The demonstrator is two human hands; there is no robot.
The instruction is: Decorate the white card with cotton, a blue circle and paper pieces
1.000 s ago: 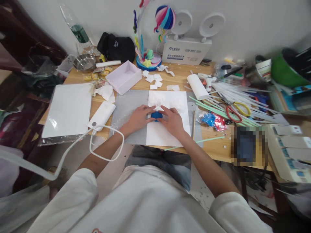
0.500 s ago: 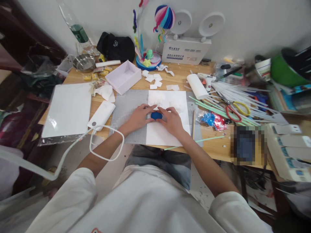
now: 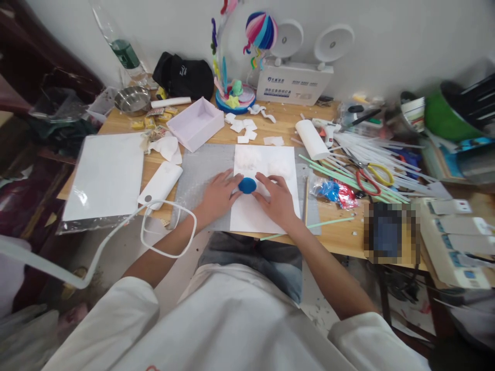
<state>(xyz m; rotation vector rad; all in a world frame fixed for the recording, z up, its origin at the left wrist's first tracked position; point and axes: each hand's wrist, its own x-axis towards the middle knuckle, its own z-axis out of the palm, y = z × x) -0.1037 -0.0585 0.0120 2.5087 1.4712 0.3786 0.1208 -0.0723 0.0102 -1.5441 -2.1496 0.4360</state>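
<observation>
A round blue disc [image 3: 247, 185] is between my two hands, over a white sheet of paper [image 3: 257, 219]. My left hand [image 3: 220, 195] has its thumb and fingertips at the disc's left edge. On the opposite edge are the thumb and forefinger of my right hand [image 3: 276, 200], its other fingers bent. Whether the disc rests on the paper or is slightly raised, I cannot tell. Faint white fluffy stuff [image 3: 280, 164] lies on the sheet just beyond my hands. Beneath the paper is a grey cutting mat [image 3: 207, 159].
To the left are a white power bank [image 3: 161, 181] with a cable and a pale lilac box [image 3: 197, 126]. Scissors [image 3: 373, 178], white and green sticks [image 3: 359, 184] and a white roll [image 3: 311, 139] lie at the right. Paper scraps [image 3: 243, 124] are scattered behind the mat.
The blue disc now shows a brighter, rounder face than the dark, narrower side seen before. My fingers have drawn outward a little around its edges.
</observation>
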